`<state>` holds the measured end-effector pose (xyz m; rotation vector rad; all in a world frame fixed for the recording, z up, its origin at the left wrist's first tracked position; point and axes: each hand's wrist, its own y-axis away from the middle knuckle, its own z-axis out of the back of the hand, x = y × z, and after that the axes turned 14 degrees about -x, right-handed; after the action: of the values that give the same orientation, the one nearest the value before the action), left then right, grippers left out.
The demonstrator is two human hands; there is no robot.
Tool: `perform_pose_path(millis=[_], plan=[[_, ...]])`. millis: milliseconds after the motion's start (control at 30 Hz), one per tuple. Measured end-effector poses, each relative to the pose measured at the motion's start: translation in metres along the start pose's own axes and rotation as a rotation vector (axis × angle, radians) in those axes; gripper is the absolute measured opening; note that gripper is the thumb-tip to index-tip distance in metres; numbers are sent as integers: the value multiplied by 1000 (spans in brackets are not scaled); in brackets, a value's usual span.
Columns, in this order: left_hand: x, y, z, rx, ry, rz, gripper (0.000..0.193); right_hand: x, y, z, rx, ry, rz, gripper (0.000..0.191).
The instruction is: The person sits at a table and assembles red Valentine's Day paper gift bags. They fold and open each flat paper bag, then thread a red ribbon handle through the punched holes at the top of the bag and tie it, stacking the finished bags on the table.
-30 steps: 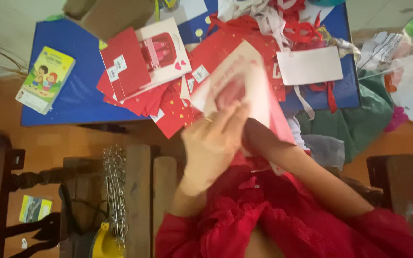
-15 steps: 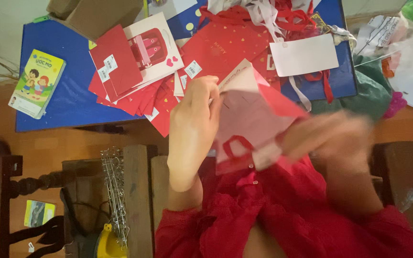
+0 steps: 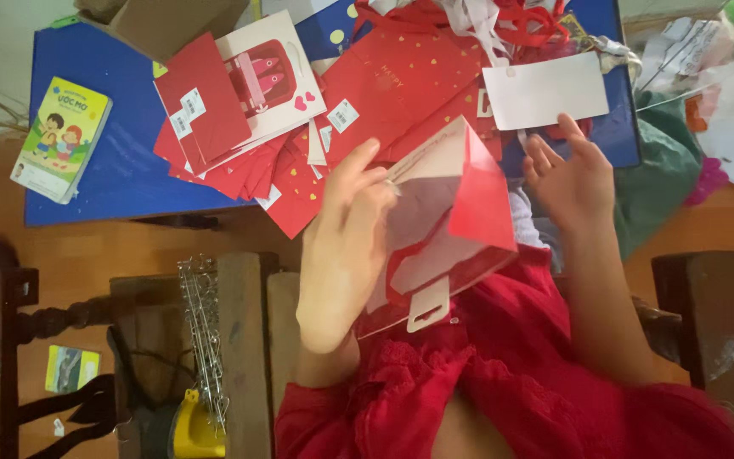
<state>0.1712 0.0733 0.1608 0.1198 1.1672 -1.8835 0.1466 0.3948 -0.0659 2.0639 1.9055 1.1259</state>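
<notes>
A red paper gift bag with a white inside and a white hang tab (image 3: 448,234) is held up in front of the person's chest, above the lap and the red lace garment (image 3: 503,391), on the near side of the blue tabletop (image 3: 121,170). The bag is gripped by the left hand (image 3: 346,246), whose fingers are closed along the bag's left edge, with the thumb pressed near the open top. The bag's long axis is seen to run from the hang tab, low and near the body, up and away toward the tabletop, with the mouth tilted to the far side. The right hand (image 3: 575,178) is held open with the fingers spread, nothing being gripped; it is set just to the right of the bag, apart from its red side panel, and near the lower edge of a blank white rectangular card (image 3: 545,89). The bag thus lies to the left of the free right hand, while the left hand is already on it.

On the tabletop, a heap of flat red paper bags with small gold hearts (image 3: 401,76) is spread, and a yellow-green illustrated booklet (image 3: 61,136) lies at the left edge. A row of metal clips (image 3: 201,331) is seen on a wooden bench (image 3: 244,340) below.
</notes>
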Motion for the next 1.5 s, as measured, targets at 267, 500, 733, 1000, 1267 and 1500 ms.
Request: perform_pose_path(millis=[267, 500, 733, 1000, 1267, 1500], plan=[[11, 12, 4, -98, -51, 6, 20, -1, -23, -8, 58, 57, 129, 37], [18, 9, -1, -87, -63, -42, 18, 18, 28, -22, 72, 92, 739, 16], [15, -1, -24, 76, -26, -66, 33, 6, 137, -87, 26, 586, 1602, 33], [29, -3, -16, 134, 134, 167, 54, -15, 147, -112, 353, 1052, 1797, 74], [70, 25, -9, 258, 23, 445, 32, 0, 133, -100, 531, 1345, 1745, 78], [81, 45, -31, 300, 237, 258, 25, 8, 144, -129, 688, 1642, 1589, 43]])
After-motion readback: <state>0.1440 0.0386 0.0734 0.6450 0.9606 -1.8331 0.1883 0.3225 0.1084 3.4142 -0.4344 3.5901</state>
